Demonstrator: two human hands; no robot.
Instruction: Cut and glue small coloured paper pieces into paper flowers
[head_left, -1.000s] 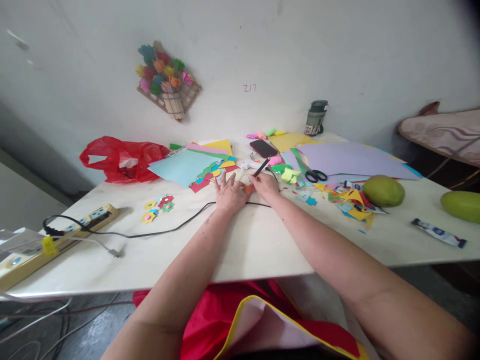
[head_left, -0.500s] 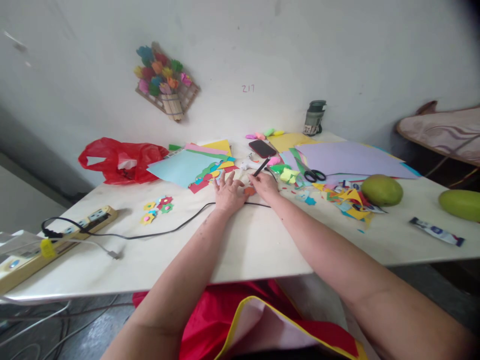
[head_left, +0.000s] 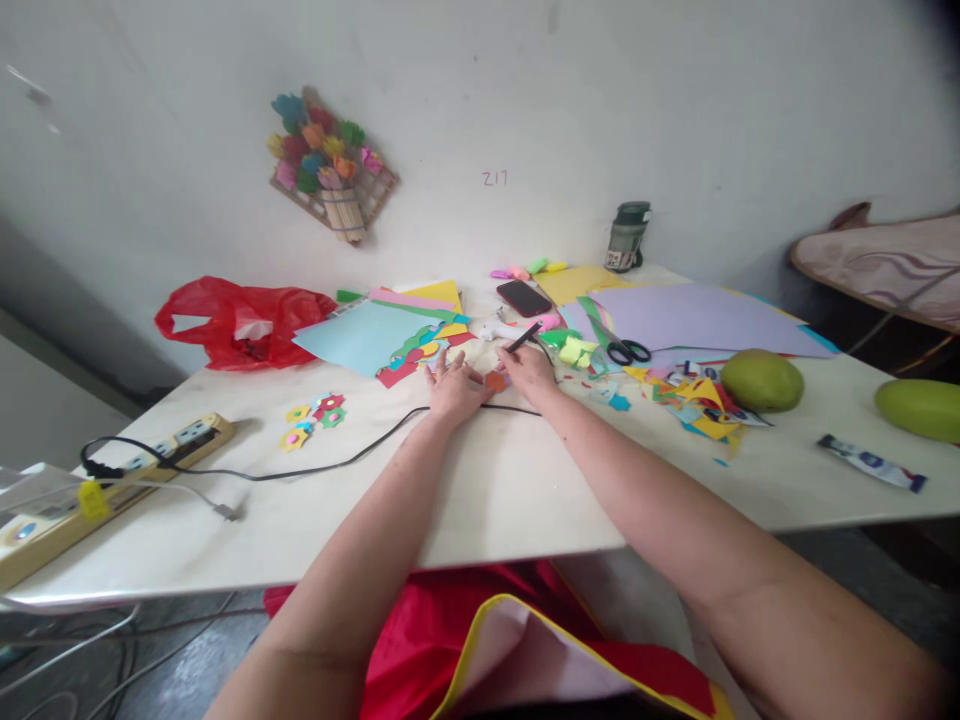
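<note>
My right hand (head_left: pixel 529 373) is closed around a black pen (head_left: pixel 523 338), its upper end slanting up to the right. Between my hands a small orange paper piece (head_left: pixel 496 381) lies on the table. My left hand (head_left: pixel 455 388) rests with fingers spread, thumb side close to the orange piece. Beyond the left hand are coloured paper scraps (head_left: pixel 420 345). A white glue gun (head_left: pixel 496 328) lies just past my right hand. Further left sit several small paper flowers (head_left: pixel 315 420).
A black cord (head_left: pixel 360 455) runs from the power strip (head_left: pixel 150 465) past my wrists. Scissors (head_left: pixel 628 351), more scraps (head_left: pixel 705 405) and green mangoes (head_left: pixel 761 380) are on the right. Behind are a phone (head_left: pixel 523 296), paper sheets (head_left: pixel 697 315), a bottle (head_left: pixel 628 236) and a red bag (head_left: pixel 240 320).
My left hand has shifted slightly, and more of the orange paper shows between the hands. The right hand keeps its hold on the pen, which has barely moved.
</note>
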